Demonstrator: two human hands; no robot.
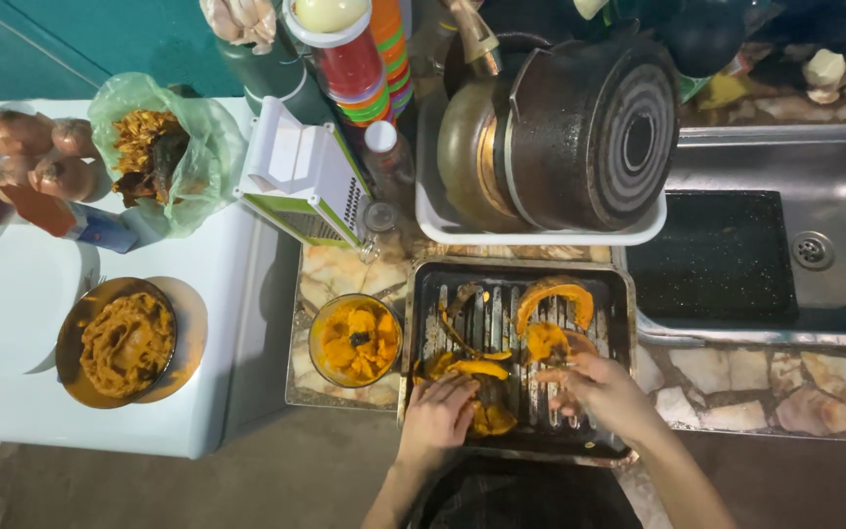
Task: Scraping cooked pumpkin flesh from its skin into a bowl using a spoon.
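Note:
A dark ridged roasting tray (619,294) lies on the stone counter and holds several roasted orange squash pieces (552,300). My left hand (440,415) presses down on a squash piece (493,419) at the tray's near edge. My right hand (603,390) grips another squash piece (546,342) near the tray's middle. Left of the tray stands a glass bowl (355,342) with orange squash flesh in it.
A metal bowl of orange mash (117,343) and a white plate (7,299) sit on the white surface at left, with a green bag of peels (164,152), potatoes (36,152) and a grater (304,181) behind. A drying rack with pots (560,137) and a steel sink (795,245) lie beyond the tray.

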